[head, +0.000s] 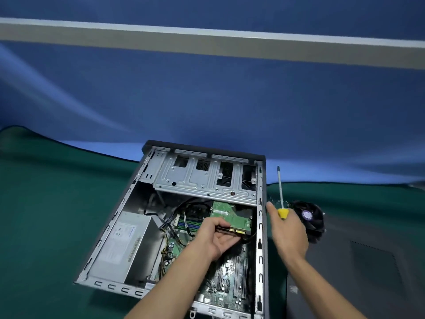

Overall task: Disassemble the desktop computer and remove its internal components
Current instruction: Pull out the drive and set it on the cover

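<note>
An open desktop case (263,226) lies on its side on a green mat. Inside it my left hand (212,238) grips the near end of a hard drive (232,216), green circuit board up, just below the metal drive cage (195,178). A black cable (249,238) runs from the drive's connector end. My right hand (288,233) hovers just right of the case wall and holds a yellow-handled screwdriver (280,196), shaft pointing up and away. The motherboard (230,282) and silver power supply (124,242) sit in the case.
A black cooler fan (310,217) lies on the mat right of the case, behind my right hand. The dark case side panel (368,272) lies flat at the right. Green mat (46,215) spreads to the left, with a blue wall behind.
</note>
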Tool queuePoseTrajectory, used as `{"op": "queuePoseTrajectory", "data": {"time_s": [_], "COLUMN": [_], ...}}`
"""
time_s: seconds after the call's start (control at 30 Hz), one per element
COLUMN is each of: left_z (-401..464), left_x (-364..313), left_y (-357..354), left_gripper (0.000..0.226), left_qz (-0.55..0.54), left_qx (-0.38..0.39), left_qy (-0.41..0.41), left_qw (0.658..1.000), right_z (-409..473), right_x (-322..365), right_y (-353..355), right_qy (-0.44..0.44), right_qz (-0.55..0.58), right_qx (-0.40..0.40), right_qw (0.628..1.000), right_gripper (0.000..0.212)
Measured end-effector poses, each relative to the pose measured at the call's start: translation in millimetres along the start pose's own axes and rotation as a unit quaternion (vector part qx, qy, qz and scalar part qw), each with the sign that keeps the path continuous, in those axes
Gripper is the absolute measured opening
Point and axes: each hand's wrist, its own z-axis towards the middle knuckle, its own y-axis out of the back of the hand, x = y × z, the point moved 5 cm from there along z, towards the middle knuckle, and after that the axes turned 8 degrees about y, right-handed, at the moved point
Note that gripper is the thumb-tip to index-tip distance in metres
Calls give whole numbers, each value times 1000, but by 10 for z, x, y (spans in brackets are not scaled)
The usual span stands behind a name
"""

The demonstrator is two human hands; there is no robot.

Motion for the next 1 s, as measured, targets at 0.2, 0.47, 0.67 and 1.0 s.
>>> {"op": "queuePoseTrajectory", "data": {"time_s": [0.2,0.47,0.67,1.0], "left_z": [-11,-42,-508,-1427], "left_x": [17,-124,-635,-806], "left_y": [34,638,496,-391], "left_gripper": [13,19,1,38], "left_qz": [11,155,498,645], "left_qx": [-14,-156,-250,-250], "left_qy": [-1,-100,-252,-521], "left_qw": [1000,970,791,500], "right_z": [106,70,65,335], "right_x": [318,280,339,761], "right_y": [-72,-129,-105,251], "right_qy": [105,141,159,60], "right_qz": [-65,-141,-170,121], "right_qx": [30,12,31,189], "right_qw": [992,980,972,973], "right_gripper": [47,35,32,47]}}
